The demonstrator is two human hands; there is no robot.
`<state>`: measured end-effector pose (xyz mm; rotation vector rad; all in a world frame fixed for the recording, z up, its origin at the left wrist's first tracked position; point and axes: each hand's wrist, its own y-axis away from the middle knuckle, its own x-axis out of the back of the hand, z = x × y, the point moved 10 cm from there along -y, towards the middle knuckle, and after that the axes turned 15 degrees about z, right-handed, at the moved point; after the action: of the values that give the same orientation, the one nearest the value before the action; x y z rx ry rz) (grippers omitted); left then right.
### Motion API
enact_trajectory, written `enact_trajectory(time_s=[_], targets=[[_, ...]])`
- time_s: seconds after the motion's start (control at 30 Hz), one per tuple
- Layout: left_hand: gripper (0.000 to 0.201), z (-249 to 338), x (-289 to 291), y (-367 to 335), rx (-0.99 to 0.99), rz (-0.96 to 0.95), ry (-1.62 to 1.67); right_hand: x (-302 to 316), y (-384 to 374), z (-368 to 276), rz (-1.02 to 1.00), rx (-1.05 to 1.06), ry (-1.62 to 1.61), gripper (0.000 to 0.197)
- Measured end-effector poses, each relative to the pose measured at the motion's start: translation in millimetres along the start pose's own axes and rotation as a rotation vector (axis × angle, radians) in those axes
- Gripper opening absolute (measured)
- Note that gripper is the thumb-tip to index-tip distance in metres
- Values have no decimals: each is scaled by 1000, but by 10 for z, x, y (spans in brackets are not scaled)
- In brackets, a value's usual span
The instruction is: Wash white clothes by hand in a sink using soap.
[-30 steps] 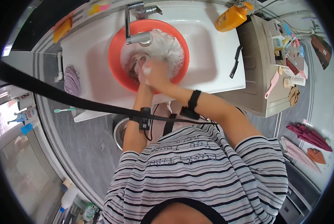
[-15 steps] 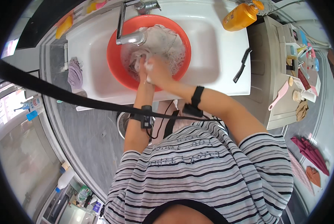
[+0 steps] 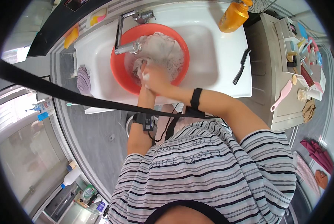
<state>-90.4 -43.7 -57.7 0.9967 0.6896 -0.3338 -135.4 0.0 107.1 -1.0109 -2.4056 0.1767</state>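
Observation:
A red-orange plastic basin [image 3: 117,72] in the sink holds soapy water and a soaked white cloth [image 3: 155,44] with suds around it. Over the basin's near side, my two hands are pressed together on a bunched part of that cloth. My right hand [image 3: 156,77] is closed, lies across the left one and has foam on it. Mostly covered by it, my left hand [image 3: 144,68] grips the bunched cloth; its fingers show only in part. A chrome faucet [image 3: 127,48] reaches over the basin's left side.
The white sink [image 3: 200,56] surrounds the basin. On its right rim stand an orange pump bottle [image 3: 234,18] and a black-handled tool [image 3: 241,66]. A purple cloth [image 3: 83,79] hangs at the left edge. Right of the sink, a cabinet [image 3: 286,108] carries brushes and a pink comb [image 3: 281,95].
My right hand has slid slightly toward me over the left one and looks less blurred. Both hands stay on the cloth. The whole view has shifted a little.

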Motion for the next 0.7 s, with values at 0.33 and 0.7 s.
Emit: enact_trajectory(time_s=[0.33, 0.7], targets=[[35, -96, -103, 325, 104, 24, -93, 27, 66, -100, 27, 42, 254, 15], [39, 334, -103, 486, -149, 212, -287, -54, -83, 944, 12, -485, 286, 40]])
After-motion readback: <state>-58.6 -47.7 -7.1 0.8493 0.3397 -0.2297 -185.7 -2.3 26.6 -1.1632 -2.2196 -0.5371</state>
